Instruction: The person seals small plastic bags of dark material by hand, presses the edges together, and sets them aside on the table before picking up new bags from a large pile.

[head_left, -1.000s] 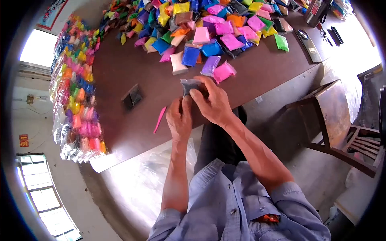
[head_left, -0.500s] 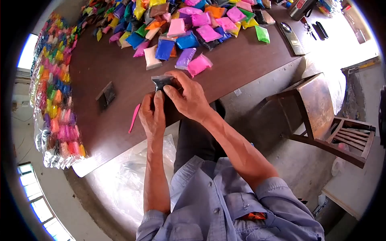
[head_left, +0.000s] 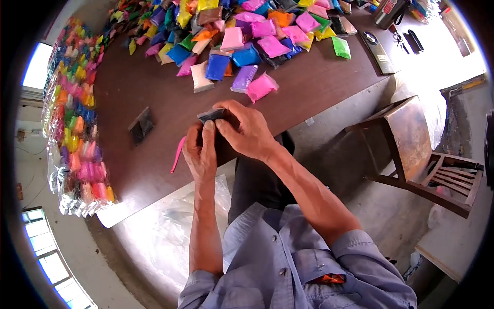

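Both hands hold one small black packet (head_left: pixel 210 115) above the table's near edge. My left hand (head_left: pixel 200 152) pinches it from below, thumb pressed on its face. From the right, my right hand (head_left: pixel 247 129) grips its other side between thumb and fingers. The packet is tilted, and much of it hides behind my fingers. A pink plastic stick tool (head_left: pixel 178 154) lies just left of my left hand. Farther left, a dark packet or pair of packets (head_left: pixel 140 125) rests on the table. Beyond my hands lie a pink packet (head_left: pixel 262 87) and a purple packet (head_left: pixel 244 78).
A heap of coloured packets (head_left: pixel 267 31) covers the far side of the brown table (head_left: pixel 154 92). Bagged strips of packets (head_left: pixel 77 139) line the left edge. A phone (head_left: pixel 378 52), keys and a flask (head_left: pixel 387 11) are at far right; a wooden chair (head_left: pixel 411 139) stands right.
The black packet has tilted flatter between my fingers, showing less of its face. My hands stay together on it. The whole view has shifted slightly.
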A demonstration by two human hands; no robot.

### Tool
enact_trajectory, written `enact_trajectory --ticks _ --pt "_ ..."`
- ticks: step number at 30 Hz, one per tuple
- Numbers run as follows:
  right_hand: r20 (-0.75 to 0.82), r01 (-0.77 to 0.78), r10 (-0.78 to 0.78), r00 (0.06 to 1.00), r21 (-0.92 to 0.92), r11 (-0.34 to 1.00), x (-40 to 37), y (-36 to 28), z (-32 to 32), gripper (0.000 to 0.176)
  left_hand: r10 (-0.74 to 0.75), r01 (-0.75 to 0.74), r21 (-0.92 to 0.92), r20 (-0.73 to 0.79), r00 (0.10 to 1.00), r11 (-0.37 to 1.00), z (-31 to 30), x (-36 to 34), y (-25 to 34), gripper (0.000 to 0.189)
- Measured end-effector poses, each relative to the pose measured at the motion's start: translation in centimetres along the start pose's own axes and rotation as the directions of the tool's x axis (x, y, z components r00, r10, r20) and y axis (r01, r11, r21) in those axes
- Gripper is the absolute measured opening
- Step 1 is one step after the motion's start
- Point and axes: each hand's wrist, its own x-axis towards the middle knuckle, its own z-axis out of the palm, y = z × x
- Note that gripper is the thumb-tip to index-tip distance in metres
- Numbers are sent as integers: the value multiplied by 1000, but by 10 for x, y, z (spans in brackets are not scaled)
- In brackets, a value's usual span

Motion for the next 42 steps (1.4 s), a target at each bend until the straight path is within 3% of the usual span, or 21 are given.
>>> enact_trajectory --ticks 5,8,10,11,18,21,25,28,32,35,40,42 --pt "3 -20 20 1000 8 1000 2 -8 -2 28 -71 72 -60 11 997 996 -6 1 -2 25" --pt "49 -131 132 990 -28 991 2 -5 -2 28 -146 150 -104 45 988 983 -7 1 1 27" --pt "-4 35 -35 999 -32 999 2 -1 0 24 -151 157 -173 43 988 972 -3 3 8 25" --pt "-5 36 -36 999 -31 999 0 1 0 24 -159 164 -243 40 986 956 -2 4 11 23" --pt "-12 -43 44 999 10 999 0 -9 1 21 -85 95 -201 57 995 975 -11 5 -10 17" --pt "-44 -33 34 998 30 999 0 -5 2 20 -200 208 -192 61 978 959 -11 4 -7 18" --pt "-48 -1 2 999 22 1000 -1 -1 2 16 -208 215 -282 53 977 935 -8 4 -1 23" --pt "-10 -45 45 999 19 999 -1 -6 -1 16 -189 198 -181 63 980 963 -14 5 -6 20" --pt "23 -84 85 996 -8 996 0 -13 -3 16 -165 171 -182 44 985 968 -15 7 -17 22" --pt "7 -63 64 998 -28 998 -1 -9 -3 15 -229 237 -224 61 972 945 -13 4 -6 23" --pt "-119 -29 29 992 0 1000 -2 -6 1 11 -179 174 -143 -21 984 974 -24 -5 17 23" --pt "-152 -21 19 988 -12 1000 -3 -3 3 11 -146 134 -88 -156 977 987 -37 -5 20 20"
